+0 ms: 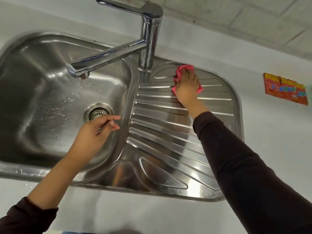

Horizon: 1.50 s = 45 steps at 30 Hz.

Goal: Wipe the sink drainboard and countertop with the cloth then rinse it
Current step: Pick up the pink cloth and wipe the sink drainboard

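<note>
A pink cloth (180, 70) lies bunched at the far end of the ribbed steel drainboard (168, 132), just right of the tap base. My right hand (186, 86) presses flat on the cloth, fingers spread over it, covering most of it. My left hand (96, 132) hovers over the near right side of the sink bowl (42, 98), fingers loosely apart and holding nothing. The white countertop (135, 211) surrounds the sink.
A chrome tap (148, 36) stands between bowl and drainboard, its spout (104, 59) swung left over the bowl. The drain strainer (98, 113) sits in the bowl. A red packet (285, 88) lies on the counter at the right. A tiled wall runs behind.
</note>
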Tool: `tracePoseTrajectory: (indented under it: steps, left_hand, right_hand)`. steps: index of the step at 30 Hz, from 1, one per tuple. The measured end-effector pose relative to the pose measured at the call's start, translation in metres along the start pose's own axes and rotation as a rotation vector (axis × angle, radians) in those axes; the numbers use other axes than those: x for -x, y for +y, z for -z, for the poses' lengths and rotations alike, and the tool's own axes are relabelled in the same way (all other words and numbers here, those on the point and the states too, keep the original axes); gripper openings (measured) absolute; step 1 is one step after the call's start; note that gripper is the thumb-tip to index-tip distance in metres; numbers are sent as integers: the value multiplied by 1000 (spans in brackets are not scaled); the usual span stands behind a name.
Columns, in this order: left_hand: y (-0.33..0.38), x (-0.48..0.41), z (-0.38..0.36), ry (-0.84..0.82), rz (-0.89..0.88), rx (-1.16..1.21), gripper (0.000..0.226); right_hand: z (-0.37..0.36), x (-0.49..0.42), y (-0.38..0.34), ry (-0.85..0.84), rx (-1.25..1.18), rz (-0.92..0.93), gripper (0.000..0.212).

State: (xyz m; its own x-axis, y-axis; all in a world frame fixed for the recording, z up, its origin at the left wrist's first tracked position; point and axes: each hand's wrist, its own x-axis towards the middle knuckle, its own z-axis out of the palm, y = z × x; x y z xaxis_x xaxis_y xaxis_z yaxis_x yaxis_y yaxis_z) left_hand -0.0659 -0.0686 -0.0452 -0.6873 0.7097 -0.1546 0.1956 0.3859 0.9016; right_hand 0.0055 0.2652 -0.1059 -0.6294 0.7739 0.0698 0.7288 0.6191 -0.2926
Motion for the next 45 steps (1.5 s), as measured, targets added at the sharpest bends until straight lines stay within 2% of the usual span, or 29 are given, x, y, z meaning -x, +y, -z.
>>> tracePoseTrajectory:
  steps: [12,14,15,17,18,20,21,22,24,25,26,28,31,33,36,42,44,45]
  left_hand:
    - [-7,10,18,51,40,22,33]
    - [-9,11,21,60,51,38,31]
    - [-9,11,23,64,55,43,29]
    - [-9,10,27,87,57,34,25]
    - [-9,9,29,102,58,24,24]
    - [-8,8,32,129,61,7,24]
    - [-7,7,32,137,61,0,24]
    - [-7,5,33,142,62,-6,24]
    - [-5,3,34,143,65,-12,23]
    - [-5,2,34,145,62,-14,23]
    - [-4,2,34,148,56,-13,23]
    - [-3,2,35,148,45,-4,23]
    - [-6,5,38,148,54,13,23]
    - [-7,7,41,145,62,42,24]
    - [-10,12,45,127,71,41,27]
    - [-14,21,49,113,47,-4,23]
    - [-16,22,49,102,54,-18,21]
    - [-15,22,47,86,45,-17,21]
  right_hand:
    - [-23,51,-100,-101,-135,230,61]
    - [-21,54,-115,-140,-188,268,54]
    - [-18,55,-119,-152,-278,275,43]
    - [-6,55,-122,-267,-622,179,26]
    - [3,56,-121,-349,-821,108,27]
    - [21,57,-108,-491,-1227,99,34]
    - [29,54,-98,-487,-1319,83,34]
    - [35,50,-88,-406,-1345,14,32]
    - [44,35,-64,-102,-1263,-273,26]
    - [44,27,-51,40,-1210,-352,26]
    - [41,19,-40,152,-1094,-345,26]
    - [33,4,-29,224,-780,-250,26]
    - [10,-10,-29,49,-276,-159,35]
    - [1,-10,-42,-13,-171,-146,45]
    - [-7,-3,-64,-51,-160,-8,49]
    - [-9,43,-108,-104,-197,229,41]
    - [-7,57,-127,-180,-408,276,33]
    - [-1,66,-135,-247,-598,222,28]
